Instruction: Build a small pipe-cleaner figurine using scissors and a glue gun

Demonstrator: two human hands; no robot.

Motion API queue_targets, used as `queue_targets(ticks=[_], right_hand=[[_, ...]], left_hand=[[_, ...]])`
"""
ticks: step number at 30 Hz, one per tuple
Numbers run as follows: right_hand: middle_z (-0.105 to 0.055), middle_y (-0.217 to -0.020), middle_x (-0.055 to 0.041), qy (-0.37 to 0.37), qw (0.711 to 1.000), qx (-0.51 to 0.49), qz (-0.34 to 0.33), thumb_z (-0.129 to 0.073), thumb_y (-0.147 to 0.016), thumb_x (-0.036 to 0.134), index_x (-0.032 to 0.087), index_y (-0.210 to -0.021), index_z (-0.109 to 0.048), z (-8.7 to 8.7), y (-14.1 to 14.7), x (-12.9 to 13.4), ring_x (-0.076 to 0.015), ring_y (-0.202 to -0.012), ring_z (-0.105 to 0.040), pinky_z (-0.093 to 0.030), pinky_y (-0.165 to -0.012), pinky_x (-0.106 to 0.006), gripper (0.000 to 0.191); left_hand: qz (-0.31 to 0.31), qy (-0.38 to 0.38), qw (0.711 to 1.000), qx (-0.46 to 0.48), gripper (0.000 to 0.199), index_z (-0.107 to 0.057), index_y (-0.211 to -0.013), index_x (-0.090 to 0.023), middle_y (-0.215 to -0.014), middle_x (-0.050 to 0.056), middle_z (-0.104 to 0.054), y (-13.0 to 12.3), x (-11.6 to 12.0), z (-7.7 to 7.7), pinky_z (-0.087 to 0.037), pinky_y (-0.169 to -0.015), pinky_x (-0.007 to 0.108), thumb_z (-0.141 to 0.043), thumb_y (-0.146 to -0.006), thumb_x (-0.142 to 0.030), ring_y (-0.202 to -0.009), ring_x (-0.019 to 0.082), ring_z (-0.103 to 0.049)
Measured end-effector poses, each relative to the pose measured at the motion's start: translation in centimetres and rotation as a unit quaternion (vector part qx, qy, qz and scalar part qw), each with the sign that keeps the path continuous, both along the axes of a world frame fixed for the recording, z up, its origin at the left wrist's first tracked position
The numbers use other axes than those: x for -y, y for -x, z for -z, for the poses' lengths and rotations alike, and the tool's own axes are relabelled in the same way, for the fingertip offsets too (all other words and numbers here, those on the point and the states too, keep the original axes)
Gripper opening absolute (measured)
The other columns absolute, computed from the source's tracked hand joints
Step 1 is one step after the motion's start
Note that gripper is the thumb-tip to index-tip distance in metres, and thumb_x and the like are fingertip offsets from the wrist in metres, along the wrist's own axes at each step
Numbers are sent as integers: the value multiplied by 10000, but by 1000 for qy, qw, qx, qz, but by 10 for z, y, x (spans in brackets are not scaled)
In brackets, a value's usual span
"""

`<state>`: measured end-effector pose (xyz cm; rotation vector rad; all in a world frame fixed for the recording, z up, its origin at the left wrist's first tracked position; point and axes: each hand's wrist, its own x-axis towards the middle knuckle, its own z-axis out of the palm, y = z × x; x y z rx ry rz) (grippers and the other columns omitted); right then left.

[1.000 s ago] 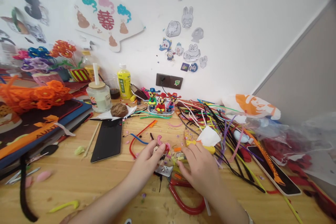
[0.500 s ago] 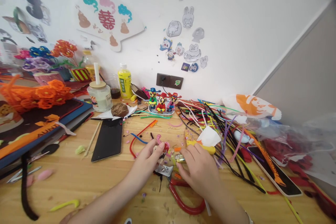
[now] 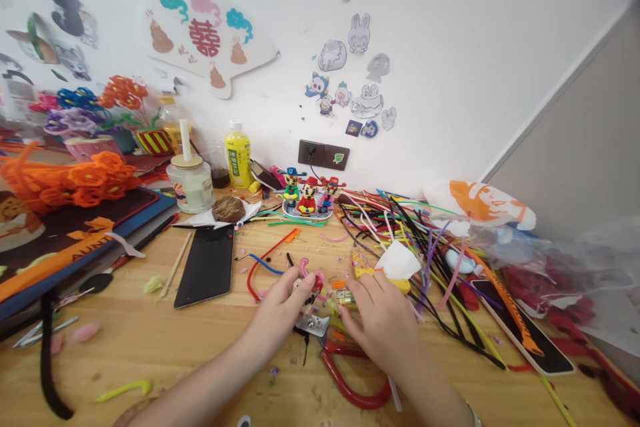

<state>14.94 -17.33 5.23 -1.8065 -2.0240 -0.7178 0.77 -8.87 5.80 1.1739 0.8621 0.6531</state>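
Observation:
My left hand [image 3: 293,293] is closed on a small figure [image 3: 314,285] with red, pink and pale parts; my fingers and thumb cover much of it. To its right, my right hand [image 3: 377,307] has its fingers bent and its thumb below them, at the end of a small clear bottle [image 3: 344,296] with a pale label. How firmly the bottle is gripped is hard to see. Beneath the hands lie red-handled scissors [image 3: 345,390], with a silvery metal piece [image 3: 315,325] close to the left hand. Yellow-handled pliers [image 3: 397,282] rest just behind the right fingers.
Three colourful figures [image 3: 310,195] stand on a small plate by the wall. Many fuzzy craft stems [image 3: 425,260] spread across the right, near a phone [image 3: 540,340]. Leftward lie a dark phone [image 3: 206,267], a candle jar [image 3: 190,183], a yellow bottle [image 3: 238,157] and orange fuzzy flowers [image 3: 100,177].
My right fingers and the small bottle have shifted slightly to the right, and more of the bottle's label shows. The left hand keeps its hold on the figure, almost unmoved.

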Motion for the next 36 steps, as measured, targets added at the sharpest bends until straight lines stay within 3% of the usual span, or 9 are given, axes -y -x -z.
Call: queue_targets(ticks=[11, 16, 20, 36], right_hand=[[-558, -762, -90, 17, 1000, -5, 8, -446, -793, 244, 109, -903, -578, -2, 0, 0, -218, -727, -468, -390, -668, -350, 219], [-547, -749, -78, 10, 1000, -6, -1, -437, -797, 243, 125, -875, -567, -3, 1, 1, -208, -706, -467, -389, -663, -346, 192], [-547, -758, -74, 22, 1000, -9, -2, -453, -779, 224, 133, -854, -569, -3, 1, 1, -214, -725, -466, -391, -661, -347, 165], [-549, -763, -82, 49, 999, -3, -13, -479, -761, 232, 139, -865, -573, -4, 4, 4, -219, -736, -462, -367, -623, -318, 168]], left_hand=[[17, -42, 999, -14, 277, -511, -745, -195, -623, -60, -504, 1, -3, 7, -367, -462, 189, -523, -698, -468, -481, 85, -428], [42, -56, 998, -3, 268, -501, -758, -186, -677, -34, -533, 1, -3, 12, -364, -498, 191, -498, -732, -453, -580, 109, -486], [46, -71, 996, -19, 285, -496, -743, -182, -637, -26, -549, 2, -3, 13, -352, -476, 200, -486, -731, -467, -553, 118, -485], [18, -73, 997, -26, 284, -515, -764, -188, -634, -47, -527, 1, -6, 11, -344, -447, 183, -502, -715, -468, -498, 97, -454]])
